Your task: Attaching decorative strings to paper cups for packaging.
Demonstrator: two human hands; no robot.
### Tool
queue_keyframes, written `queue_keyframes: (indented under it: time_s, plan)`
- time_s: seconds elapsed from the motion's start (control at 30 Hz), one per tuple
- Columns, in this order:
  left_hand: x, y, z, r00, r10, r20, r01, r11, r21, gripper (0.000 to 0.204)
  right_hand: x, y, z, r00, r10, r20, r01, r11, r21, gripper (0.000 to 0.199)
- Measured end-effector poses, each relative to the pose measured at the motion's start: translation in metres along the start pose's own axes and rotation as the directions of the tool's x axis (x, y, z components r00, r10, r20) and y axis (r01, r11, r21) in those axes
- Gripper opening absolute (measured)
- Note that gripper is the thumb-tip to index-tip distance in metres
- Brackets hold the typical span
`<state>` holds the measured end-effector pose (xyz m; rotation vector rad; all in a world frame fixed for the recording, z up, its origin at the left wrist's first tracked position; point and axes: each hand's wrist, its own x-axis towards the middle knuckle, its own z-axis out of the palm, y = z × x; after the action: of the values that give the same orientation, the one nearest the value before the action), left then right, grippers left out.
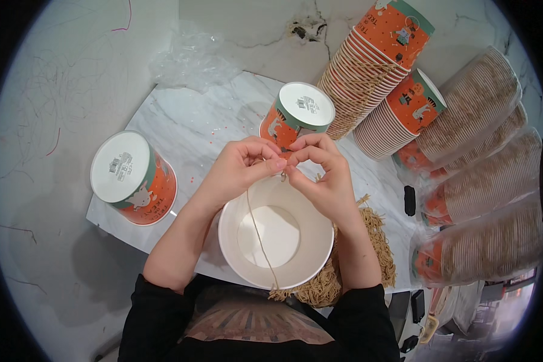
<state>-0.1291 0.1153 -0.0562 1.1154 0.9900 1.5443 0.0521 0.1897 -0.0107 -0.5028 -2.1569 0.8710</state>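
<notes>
An open white paper bucket (pixel 317 232) stands upright at the table's near edge, its mouth toward me. Over its far rim my left hand (pixel 238 169) and my right hand (pixel 323 175) meet, thumbs and fingers pinched on a thin tan cord (pixel 259 232). One length of the cord hangs across the bucket's mouth to its near rim. A small loop or knot shows just under my right fingertips, at the rim; whether the cord passes through the wall there, I cannot tell. Beside the bucket, partly under my right forearm, lies a heap of tan cords (pixel 323 285).
Upside-down orange and green buckets stand left (pixel 123 166) and just beyond my hands (pixel 308 104). A tall leaning bucket stack (pixel 362 78) and a shorter stack (pixel 389 130) stand back right. Plastic-wrapped stacks (pixel 482 199) line the right. Clear plastic film (pixel 193 60) lies at the back.
</notes>
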Motion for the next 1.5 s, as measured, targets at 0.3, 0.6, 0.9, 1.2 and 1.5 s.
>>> queue_keyframes:
  time_s: [0.3,0.6,0.9,1.2,1.5]
  plan:
    - [-0.002,0.008,0.000,0.994,-0.107,0.012,0.108,0.992,-0.070,0.015,-0.001,-0.002,0.000,0.996,0.028,0.085,-0.024,0.999,-0.047,0.014]
    - [0.000,0.008,-0.009,0.972,-0.235,0.007,0.235,0.970,-0.068,0.010,-0.001,0.006,-0.006,0.986,0.149,0.073,-0.157,0.980,0.124,0.009]
    - [0.001,0.011,-0.007,0.953,-0.303,0.020,0.302,0.937,-0.176,0.009,0.000,0.011,-0.010,0.908,0.370,0.198,-0.417,0.846,0.331,0.004]
    - [0.000,0.011,-0.004,0.963,-0.267,-0.029,0.260,0.953,-0.155,0.012,0.002,0.015,-0.013,0.880,0.389,0.272,-0.468,0.809,0.357,0.006]
    - [0.002,0.006,0.000,0.972,-0.220,-0.080,0.216,0.975,-0.062,0.011,0.003,0.013,-0.005,0.878,0.378,0.294,-0.463,0.828,0.317,0.014]
